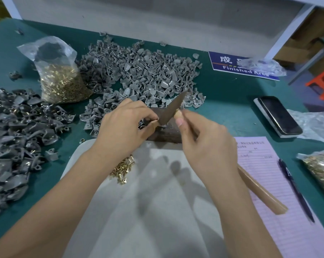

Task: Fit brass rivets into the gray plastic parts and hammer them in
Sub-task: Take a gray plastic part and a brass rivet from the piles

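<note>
We see left hand [126, 123] curled, pinching small part on block [164, 134]. Right hand [204, 144] wraps hammer [173, 108], head just beside left fingertips.

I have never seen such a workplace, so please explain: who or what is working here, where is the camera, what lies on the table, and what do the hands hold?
No machine: a person works with bare hands, filmed by a camera worn on the head, looking down. The right hand grips a small hammer by its wooden handle. The left hand pinches a small part on a dark block; the part is mostly hidden. On the green table lie a heap of gray plastic parts, a darker heap at left, a bag of brass rivets, loose rivets, a phone, a pen and a pink form.
</note>
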The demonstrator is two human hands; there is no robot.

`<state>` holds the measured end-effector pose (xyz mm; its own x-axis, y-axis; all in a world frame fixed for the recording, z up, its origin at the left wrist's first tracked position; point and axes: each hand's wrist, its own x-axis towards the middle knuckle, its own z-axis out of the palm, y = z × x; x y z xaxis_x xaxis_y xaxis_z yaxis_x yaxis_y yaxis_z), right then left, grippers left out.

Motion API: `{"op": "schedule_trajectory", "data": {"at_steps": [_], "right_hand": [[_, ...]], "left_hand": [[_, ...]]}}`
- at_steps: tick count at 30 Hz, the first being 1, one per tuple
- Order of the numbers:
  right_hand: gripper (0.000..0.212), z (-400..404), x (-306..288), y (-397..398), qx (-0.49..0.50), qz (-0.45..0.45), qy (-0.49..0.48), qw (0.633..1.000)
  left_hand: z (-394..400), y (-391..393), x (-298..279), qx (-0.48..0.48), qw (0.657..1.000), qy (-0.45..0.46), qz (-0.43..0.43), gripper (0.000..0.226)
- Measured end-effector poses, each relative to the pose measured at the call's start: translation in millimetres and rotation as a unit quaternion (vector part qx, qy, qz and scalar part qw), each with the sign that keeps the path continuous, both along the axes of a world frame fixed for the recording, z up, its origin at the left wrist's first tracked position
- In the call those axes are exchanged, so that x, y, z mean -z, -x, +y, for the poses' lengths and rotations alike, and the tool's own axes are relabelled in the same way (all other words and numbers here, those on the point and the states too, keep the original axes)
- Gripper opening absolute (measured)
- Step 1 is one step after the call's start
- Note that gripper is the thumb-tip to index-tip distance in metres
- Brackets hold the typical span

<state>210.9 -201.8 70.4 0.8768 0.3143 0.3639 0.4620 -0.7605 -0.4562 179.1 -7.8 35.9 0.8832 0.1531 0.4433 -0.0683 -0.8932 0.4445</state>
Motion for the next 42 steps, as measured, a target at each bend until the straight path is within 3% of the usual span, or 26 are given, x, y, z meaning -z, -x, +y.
{"op": "schedule_trajectory", "data": {"at_steps": [9, 12, 16, 19, 21, 26, 29, 31, 35, 42], "right_hand": [[0.025, 1, 0, 4, 0.015, -0.025, 0.021, 0.999], [0.026, 3, -1, 6, 0.035, -0.059, -0.031, 0.997], [0.025, 5, 1, 7, 0.024, -0.036, 0.017, 0.999], [0.027, 6, 1, 8, 0.042, -0.055, -0.036, 0.997], [0.025, 10, 2, 9, 0.039, -0.062, -0.022, 0.997], [0.020, 5, 7, 0, 0.058, -0.010, 0.002, 0.998], [0.020, -1, 9, -8, 0.049, 0.078, -0.065, 0.994], [0.019, -4, 10, -9, 0.060, 0.067, -0.101, 0.991], [0.012, -4, 11, -13, 0.124, 0.028, -0.005, 0.992], [0.027, 1, 15, -12, 0.150, 0.033, 0.139, 0.978]], "left_hand": [[0, 0, 0, -0.005, 1.000, 0.000, 0.003, 0.012], [0, 1, 0, 0.002, 1.000, 0.002, 0.000, 0.011], [0, 0, 0, -0.008, 1.000, -0.002, 0.009, 0.012], [0, 0, -1, -0.003, 1.000, 0.002, 0.007, 0.008], [0, 0, -1, -0.006, 1.000, 0.002, 0.008, 0.007], [-1, 0, -1, -0.015, 1.000, 0.002, 0.013, 0.013], [-2, 0, 0, -0.018, 1.000, 0.008, 0.017, 0.015], [-1, 0, 0, -0.019, 1.000, 0.008, 0.016, 0.015], [-1, 1, 1, -0.019, 1.000, 0.008, 0.018, 0.014], [-9, 8, -4, -0.032, 0.999, 0.022, 0.003, 0.006]]}}
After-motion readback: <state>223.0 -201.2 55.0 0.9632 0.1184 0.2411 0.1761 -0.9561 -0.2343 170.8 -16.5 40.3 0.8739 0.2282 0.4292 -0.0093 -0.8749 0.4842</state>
